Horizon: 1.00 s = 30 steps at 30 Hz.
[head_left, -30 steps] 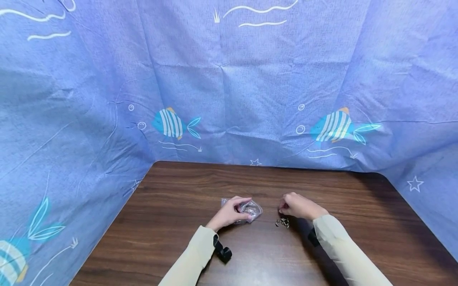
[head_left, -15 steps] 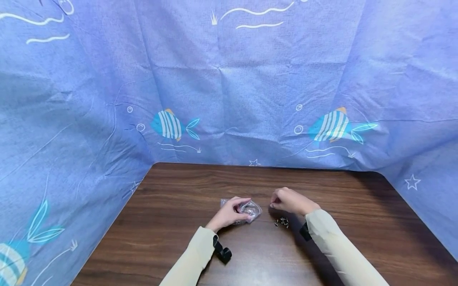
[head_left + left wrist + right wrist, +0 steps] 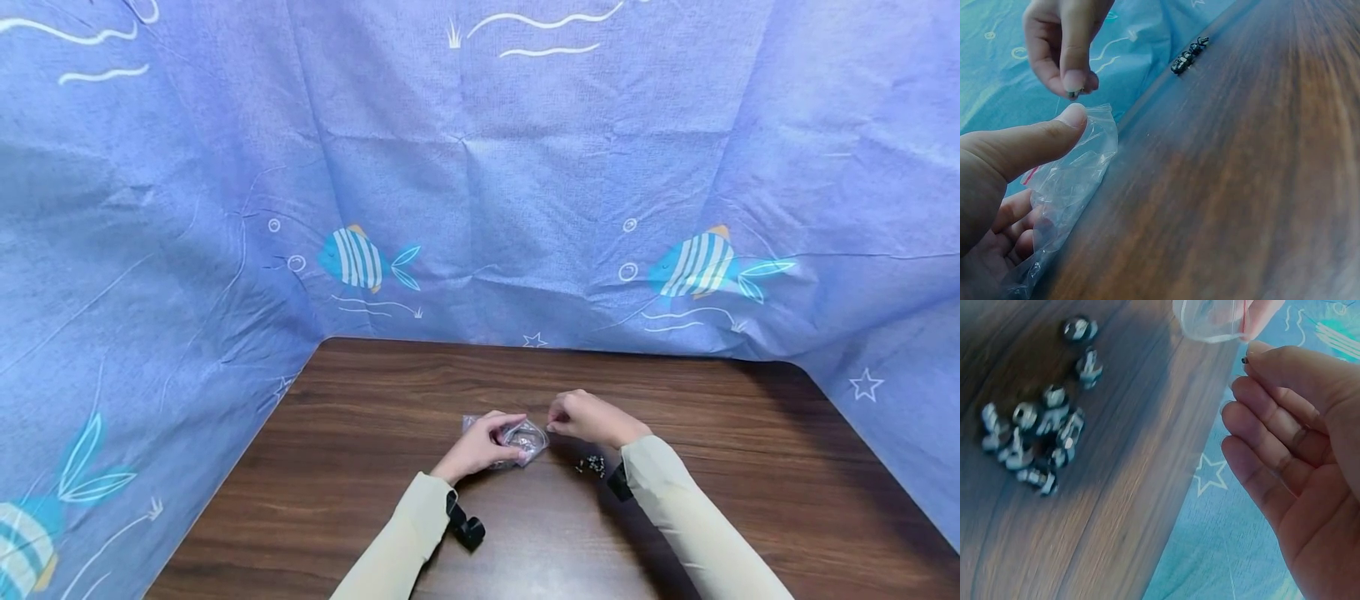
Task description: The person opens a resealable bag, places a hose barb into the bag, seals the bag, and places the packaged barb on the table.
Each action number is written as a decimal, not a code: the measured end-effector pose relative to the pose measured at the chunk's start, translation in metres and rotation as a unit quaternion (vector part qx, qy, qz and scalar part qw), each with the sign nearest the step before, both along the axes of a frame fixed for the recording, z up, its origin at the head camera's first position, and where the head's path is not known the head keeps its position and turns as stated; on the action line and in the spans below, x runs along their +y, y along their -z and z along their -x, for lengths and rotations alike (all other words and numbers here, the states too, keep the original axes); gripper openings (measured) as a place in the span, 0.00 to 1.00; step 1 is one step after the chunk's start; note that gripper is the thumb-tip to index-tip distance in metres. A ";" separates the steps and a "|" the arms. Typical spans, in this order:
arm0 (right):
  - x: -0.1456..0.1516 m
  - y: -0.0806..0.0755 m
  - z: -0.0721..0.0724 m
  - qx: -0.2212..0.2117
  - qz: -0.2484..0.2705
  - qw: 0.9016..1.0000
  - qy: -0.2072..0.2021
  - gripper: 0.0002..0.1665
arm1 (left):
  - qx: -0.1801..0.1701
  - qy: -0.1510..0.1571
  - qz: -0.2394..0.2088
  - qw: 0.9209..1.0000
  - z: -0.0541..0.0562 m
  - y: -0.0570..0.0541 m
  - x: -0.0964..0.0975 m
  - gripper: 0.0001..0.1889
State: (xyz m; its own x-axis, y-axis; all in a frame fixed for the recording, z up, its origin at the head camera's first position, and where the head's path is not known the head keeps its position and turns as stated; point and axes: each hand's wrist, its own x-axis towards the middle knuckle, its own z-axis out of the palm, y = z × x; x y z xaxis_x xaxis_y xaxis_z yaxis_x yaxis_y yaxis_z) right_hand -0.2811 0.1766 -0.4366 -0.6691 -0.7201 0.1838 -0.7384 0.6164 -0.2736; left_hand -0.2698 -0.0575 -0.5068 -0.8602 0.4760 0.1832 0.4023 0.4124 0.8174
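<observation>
My left hand [image 3: 477,448] holds a clear zip bag [image 3: 1075,178] with a red stripe near its mouth. In the left wrist view the thumb lies along the bag's mouth, which gapes. Between thumb and index finger my right hand [image 3: 588,418] pinches a tiny dark metal piece, seemingly a screw [image 3: 1245,360], mostly covered by the fingertips. Those fingertips are just off the bag's mouth. Below the right hand, a small pile of shiny screws [image 3: 1017,456] lies on the table, two of them set apart from the rest.
The brown wood-grain table [image 3: 375,392] reaches back to a blue fish-print cloth [image 3: 525,208] hung behind and at the sides. A black strap [image 3: 467,525] is on the left wrist, and another band [image 3: 620,483] on the right.
My right hand has moved left from above the screw pile to the bag's mouth, its fingers still pinched. The left hand and bag have stayed in place.
</observation>
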 end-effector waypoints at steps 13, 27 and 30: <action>-0.015 0.002 -0.002 -0.031 -0.007 0.999 0.018 0.04 | -0.003 0.000 -0.001 1.000 0.001 0.001 -0.001 0.29; -0.021 0.005 0.000 -0.043 -0.003 0.999 0.017 0.05 | -0.008 0.002 0.000 1.000 0.002 0.001 0.000 0.29; -0.019 0.004 0.000 -0.044 -0.001 0.999 0.015 0.04 | -0.008 0.002 -0.001 1.000 0.002 0.001 0.000 0.29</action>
